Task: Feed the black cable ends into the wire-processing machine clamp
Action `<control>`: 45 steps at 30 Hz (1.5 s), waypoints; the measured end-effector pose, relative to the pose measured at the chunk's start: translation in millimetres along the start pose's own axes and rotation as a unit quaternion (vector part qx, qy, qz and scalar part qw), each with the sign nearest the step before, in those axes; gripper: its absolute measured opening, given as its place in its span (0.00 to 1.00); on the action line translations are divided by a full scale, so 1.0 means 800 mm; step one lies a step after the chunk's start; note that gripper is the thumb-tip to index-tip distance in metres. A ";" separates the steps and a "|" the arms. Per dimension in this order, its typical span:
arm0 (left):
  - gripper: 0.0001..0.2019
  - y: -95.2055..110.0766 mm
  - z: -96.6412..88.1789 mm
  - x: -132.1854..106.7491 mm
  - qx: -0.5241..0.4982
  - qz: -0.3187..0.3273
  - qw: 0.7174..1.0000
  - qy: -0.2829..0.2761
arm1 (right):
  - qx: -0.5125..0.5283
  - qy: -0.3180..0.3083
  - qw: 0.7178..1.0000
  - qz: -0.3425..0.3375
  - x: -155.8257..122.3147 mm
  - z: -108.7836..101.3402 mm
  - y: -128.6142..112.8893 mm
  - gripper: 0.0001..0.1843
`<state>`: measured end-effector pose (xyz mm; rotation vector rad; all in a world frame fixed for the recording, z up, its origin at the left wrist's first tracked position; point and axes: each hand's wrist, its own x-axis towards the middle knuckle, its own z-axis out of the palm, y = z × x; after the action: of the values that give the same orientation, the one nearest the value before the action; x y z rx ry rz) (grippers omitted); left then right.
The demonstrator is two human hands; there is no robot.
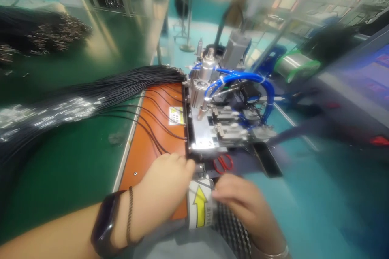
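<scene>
My left hand [172,178], with a dark band on its wrist, is closed at the machine's front left corner. Black cables [148,129] run over the orange plate [136,158] to its fingers, which appear to grip one. A short dark stretch of cable [205,185] shows between the two hands. My right hand [243,196] pinches its end with thumb and forefinger. Beneath them is a white label with a yellow arrow [200,206]. Just beyond stands the metal machine [203,121] with blue air hoses [255,77]. My left fingertips are partly hidden.
A thick bundle of black cables [121,83] lies across the green table [100,162] at left. Another cable pile [45,32] sits farther back. Red-handled scissors or a red loop [224,164] and a dark phone-like slab [267,160] lie beside the machine. A wire spool [296,65] stands right.
</scene>
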<state>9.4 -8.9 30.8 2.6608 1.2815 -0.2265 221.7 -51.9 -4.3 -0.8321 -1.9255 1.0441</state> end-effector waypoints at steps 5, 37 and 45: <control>0.04 -0.013 -0.003 0.001 -0.030 0.032 0.998 0.050 | -0.041 0.002 0.999 0.017 0.016 0.019 0.010 0.20; 0.11 0.005 0.004 0.003 -0.181 0.007 0.976 0.121 | -0.145 0.289 0.933 0.155 0.020 0.055 0.004 0.06; 0.10 0.003 0.008 0.003 -0.173 0.029 0.976 0.126 | -0.150 0.260 0.945 0.129 0.024 0.048 -0.002 0.08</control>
<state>12.3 -10.6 24.1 2.4733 1.1780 0.3252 179.5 -51.4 -10.5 -1.4058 -1.5584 0.5897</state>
